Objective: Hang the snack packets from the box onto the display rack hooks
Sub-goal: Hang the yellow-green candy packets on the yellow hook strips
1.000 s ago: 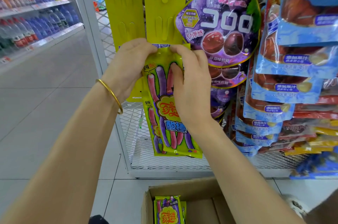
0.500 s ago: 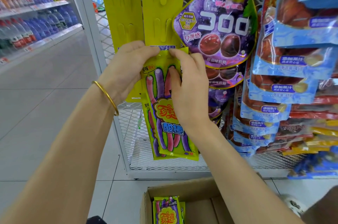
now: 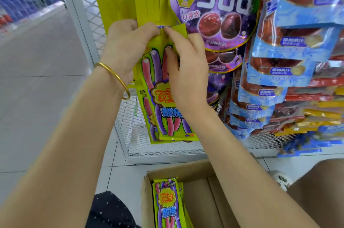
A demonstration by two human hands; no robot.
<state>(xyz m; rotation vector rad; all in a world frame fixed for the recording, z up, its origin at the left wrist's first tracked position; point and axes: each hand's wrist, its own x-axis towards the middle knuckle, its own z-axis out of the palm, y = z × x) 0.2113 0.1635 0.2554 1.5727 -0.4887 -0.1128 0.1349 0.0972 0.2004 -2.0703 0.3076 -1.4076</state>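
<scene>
The purple pouch (image 3: 214, 14) is showing big white "コロロ" across its face, with "Q弹感" below to the left and "葡萄味软糖" along its lower edge; the print on its yellow hexagon badge is blurring out. The held packet (image 3: 167, 116) is carrying "酸棒" in white on blue under an orange flower logo whose red characters are lying partly hidden. The packet behind (image 3: 144, 101) is showing "果味" at its top corner. The box packet (image 3: 167, 205) is bearing the same logo and "酸棒". The blue pouches (image 3: 290, 41) are bearing "添加果汁" on dark labels, the line beneath being too small to read.
</scene>
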